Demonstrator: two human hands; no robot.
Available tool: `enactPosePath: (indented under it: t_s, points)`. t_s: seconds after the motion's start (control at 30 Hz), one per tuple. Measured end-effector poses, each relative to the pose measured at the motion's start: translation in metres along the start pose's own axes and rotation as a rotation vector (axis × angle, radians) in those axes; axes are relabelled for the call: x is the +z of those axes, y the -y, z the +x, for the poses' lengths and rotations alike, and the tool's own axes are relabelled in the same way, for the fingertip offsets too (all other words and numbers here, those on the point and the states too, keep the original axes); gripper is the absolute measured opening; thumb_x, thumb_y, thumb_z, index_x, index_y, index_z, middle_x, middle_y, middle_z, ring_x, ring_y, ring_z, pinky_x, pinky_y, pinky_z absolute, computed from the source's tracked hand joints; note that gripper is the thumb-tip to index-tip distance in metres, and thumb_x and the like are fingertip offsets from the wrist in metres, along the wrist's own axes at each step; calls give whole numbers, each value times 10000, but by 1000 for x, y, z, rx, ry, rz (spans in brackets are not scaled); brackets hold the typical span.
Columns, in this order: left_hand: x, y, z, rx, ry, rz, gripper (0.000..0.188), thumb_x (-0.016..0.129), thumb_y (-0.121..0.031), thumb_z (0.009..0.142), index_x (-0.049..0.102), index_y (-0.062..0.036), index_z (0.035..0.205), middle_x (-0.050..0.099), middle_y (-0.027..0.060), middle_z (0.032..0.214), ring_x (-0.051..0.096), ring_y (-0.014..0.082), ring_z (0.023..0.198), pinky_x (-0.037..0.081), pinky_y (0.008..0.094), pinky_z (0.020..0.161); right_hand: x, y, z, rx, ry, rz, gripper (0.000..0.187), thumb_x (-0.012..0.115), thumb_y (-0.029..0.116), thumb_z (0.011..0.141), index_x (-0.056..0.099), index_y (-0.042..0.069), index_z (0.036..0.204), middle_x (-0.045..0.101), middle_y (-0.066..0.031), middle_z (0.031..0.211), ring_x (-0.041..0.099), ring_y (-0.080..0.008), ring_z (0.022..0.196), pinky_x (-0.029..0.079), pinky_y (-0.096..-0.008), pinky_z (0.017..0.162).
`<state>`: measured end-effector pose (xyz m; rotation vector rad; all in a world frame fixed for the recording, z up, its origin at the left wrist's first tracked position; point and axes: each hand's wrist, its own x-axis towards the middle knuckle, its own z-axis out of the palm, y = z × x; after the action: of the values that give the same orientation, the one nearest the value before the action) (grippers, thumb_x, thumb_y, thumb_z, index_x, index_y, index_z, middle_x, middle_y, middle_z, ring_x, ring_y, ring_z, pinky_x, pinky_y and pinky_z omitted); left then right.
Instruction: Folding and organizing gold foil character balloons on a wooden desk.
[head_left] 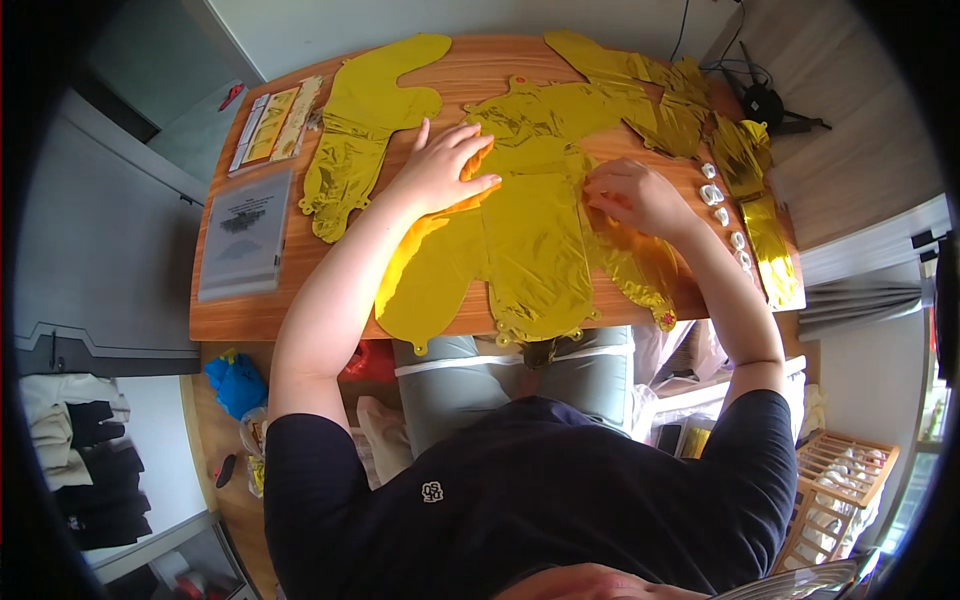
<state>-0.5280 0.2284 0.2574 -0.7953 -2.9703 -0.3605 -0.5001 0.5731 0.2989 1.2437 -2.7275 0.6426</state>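
A flat, uninflated gold foil balloon (540,245) lies in front of me, its lower edge with small tabs near the table's front edge. My left hand (445,168) rests on its left part, palm down with the fingers spread. At the balloon's right side, my right hand (632,195) is closed, fingers bent and pressed together at the foil edge. A loose lobe of foil (640,265) hangs down below that hand. Another flat gold balloon (350,150) lies at the far left. More crumpled gold foil (665,95) is spread at the far right.
On the wooden table (240,322), a clear document sleeve (245,240) and printed packets (275,125) lie at left. Small white rolls (711,194) line the right side beside a shiny gold strip (766,250). A black object with cables (765,103) stands at the back right.
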Motion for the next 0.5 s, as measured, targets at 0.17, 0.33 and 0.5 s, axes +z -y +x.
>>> enactPosePath:
  t_s: [0.17,0.33,0.5]
  points:
    - [3,4,3,4,-8,-32,784,532,-644,956,372,-171,1560,347,102,1620,310,247,1509,7,545,1260,6,-4,-5,-29,-60,0,191,743,108,845,732,39,1022,695,-135,1124,657,-340,1018,533,-404,881]
    - [6,12,3,17,-100,-142,782,498,-627,984,323,-145,1575,337,107,1625,290,278,1516,70,537,1259,11,-5,-6,-58,-97,1,192,738,100,848,733,26,1026,696,-142,1120,657,-343,1016,532,-406,882]
    - [-8,14,0,26,-251,-429,684,488,-603,1002,405,-183,1536,365,77,1613,334,301,1492,223,523,1239,12,-8,-7,-44,-92,28,189,740,100,849,736,23,1022,698,-145,1114,659,-341,1022,531,-404,888]
